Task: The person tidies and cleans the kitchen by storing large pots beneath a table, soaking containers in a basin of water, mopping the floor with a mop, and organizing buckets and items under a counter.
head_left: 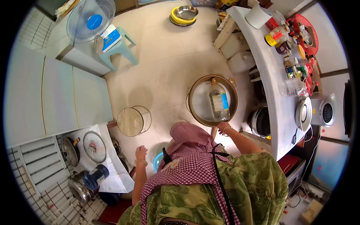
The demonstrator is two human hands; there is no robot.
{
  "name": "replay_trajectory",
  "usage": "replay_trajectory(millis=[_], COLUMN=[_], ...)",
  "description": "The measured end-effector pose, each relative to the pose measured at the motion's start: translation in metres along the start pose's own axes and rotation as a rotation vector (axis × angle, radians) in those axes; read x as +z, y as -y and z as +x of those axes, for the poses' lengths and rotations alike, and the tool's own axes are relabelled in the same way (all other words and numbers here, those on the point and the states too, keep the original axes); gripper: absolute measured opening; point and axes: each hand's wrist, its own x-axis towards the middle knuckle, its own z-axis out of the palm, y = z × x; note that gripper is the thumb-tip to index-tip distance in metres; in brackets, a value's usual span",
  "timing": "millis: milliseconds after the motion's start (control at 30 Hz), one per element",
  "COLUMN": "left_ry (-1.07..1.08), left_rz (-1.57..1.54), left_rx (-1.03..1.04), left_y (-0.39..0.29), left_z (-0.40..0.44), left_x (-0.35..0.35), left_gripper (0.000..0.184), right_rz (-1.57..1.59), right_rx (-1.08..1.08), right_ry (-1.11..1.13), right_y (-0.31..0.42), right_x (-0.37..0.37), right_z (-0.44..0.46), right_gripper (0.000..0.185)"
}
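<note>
My right hand is at the near rim of a large round basin with a brown edge, close to the base of the bottle. Whether its fingers grip the rim is too small to make out. Inside the basin lies a big clear plastic bottle with a blue label, its neck pointing away from me. My left hand hangs in the air on the left with loosely bent fingers and nothing visible in it. Beside it is a light blue basin, partly hidden by my checked apron.
A round-topped stool stands on the floor at left. Farther back are a plastic stool, a fan and stacked bowls. Along the right runs a counter with jars, scissors and a kitchen scale-like white appliance.
</note>
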Motion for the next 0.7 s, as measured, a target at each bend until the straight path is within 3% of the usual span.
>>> replay_trajectory(millis=[200,333,467,567,633,700], left_ry=[0.237,0.214,0.144,0.091,0.183,0.255], left_rz=[0.305,0.47,0.461,0.775,0.955,0.85], left_rx=[0.201,0.411,0.444,0.294,0.131,0.131], left_y=[-0.091,-0.156,-0.227,-0.261,-0.252,-0.244], left_z=[0.056,0.121,0.179,0.192,0.228,0.238], left_x=[0.046,0.05,0.043,0.029,0.01,-0.007], left_gripper=[0.032,0.031,0.03,0.036,0.04,0.037], right_rz=[0.346,0.544,0.65,0.871,0.863,0.866], right_rx=[0.155,0.245,0.271,0.292,0.302,0.333], right_ry=[-0.06,-0.131,-0.136,-0.183,-0.165,-0.16], right_y=[0.017,0.065,0.123,0.144,0.157,0.164], right_x=[-0.012,-0.029,-0.067,-0.08,-0.106,-0.113], right_z=[0.01,0.003,0.037,0.048,0.061,0.065], right_gripper=[0.024,0.018,0.016,0.017,0.017,0.018])
